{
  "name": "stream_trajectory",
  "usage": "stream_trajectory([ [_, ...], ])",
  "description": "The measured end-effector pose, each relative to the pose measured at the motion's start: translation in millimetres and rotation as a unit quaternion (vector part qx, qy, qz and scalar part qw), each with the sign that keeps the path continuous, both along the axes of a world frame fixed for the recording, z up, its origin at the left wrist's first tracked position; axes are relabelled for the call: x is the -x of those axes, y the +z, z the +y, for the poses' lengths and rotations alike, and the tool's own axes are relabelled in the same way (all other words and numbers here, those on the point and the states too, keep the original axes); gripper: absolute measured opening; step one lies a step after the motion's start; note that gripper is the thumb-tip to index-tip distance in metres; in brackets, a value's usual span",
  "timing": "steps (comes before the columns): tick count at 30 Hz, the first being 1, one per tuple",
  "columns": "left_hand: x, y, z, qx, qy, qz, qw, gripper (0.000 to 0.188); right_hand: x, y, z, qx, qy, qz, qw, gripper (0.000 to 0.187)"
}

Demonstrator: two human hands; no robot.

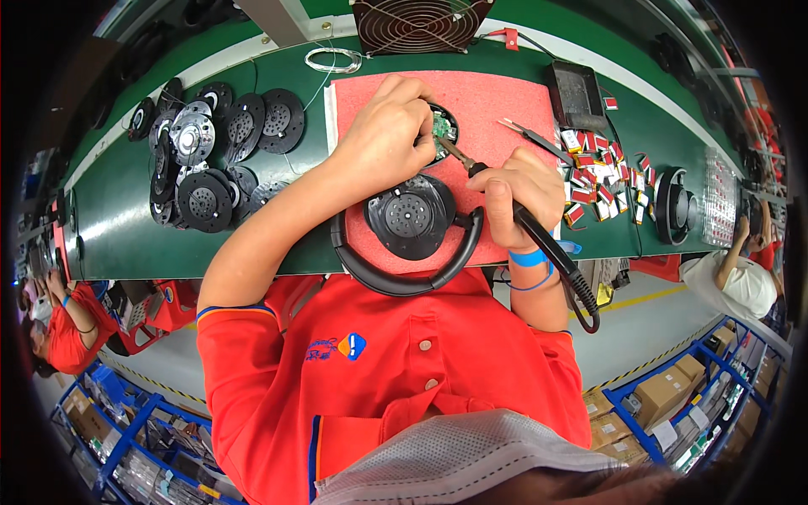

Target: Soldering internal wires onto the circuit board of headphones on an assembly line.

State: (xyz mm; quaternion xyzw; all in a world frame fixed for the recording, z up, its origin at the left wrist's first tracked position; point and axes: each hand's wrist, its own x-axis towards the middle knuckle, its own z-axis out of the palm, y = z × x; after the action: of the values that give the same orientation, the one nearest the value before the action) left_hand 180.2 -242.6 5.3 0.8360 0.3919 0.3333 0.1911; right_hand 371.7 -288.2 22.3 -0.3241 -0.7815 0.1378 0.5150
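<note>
A pair of black headphones lies on a pink foam mat (513, 109), its curved headband (396, 282) toward me. One ear cup shows a round perforated black speaker plate (410, 217). The far cup is open on a green circuit board (442, 126). My right hand (526, 194) is closed round the handle of a soldering iron (547, 240), whose metal tip reaches to the board's near edge. Over that cup's left side, my left hand (387, 130) is closed in a pinch. Its fingertips are partly hidden, and what they hold cannot be made out.
Tweezers (539, 140) rest on the mat's right side. Beyond lie many small battery packs (602, 172), a black tray (576, 97) and another headphone (673, 206). Round speaker plates (202, 202) are heaped at left. A coil of wire (333, 61) and a fan (421, 25) are at the back.
</note>
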Motion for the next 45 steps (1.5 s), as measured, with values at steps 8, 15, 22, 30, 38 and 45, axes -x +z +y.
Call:
stream_trajectory([
  [8, 0, 2, 0, 0.011, -0.003, 0.004, 1.000, 0.008, -5, 0, -1, -0.005, -0.011, 0.020, 1.000, 0.016],
  [15, 6, 5, -2, 0.032, 0.004, 0.001, 0.999, 0.008, -4, 0, -1, -0.004, -0.001, 0.024, 1.000, 0.018],
  [22, 10, 7, 2, 0.116, 0.026, 0.004, 0.993, 0.011, -2, 0, 0, 0.000, 0.003, 0.019, 1.000, 0.018],
  [30, 6, 12, 7, 0.119, 0.006, 0.067, 0.991, 0.007, -2, 1, -1, 0.010, 0.000, 0.006, 1.000, 0.016],
  [38, 5, 8, 11, 0.080, -0.009, 0.047, 0.996, 0.007, -7, 2, -4, -0.007, -0.009, 0.006, 1.000, 0.018],
  [45, 11, 6, 9, 0.086, -0.017, 0.067, 0.994, 0.006, -29, -9, -49, 0.120, 0.056, -0.027, 0.991, 0.036],
])
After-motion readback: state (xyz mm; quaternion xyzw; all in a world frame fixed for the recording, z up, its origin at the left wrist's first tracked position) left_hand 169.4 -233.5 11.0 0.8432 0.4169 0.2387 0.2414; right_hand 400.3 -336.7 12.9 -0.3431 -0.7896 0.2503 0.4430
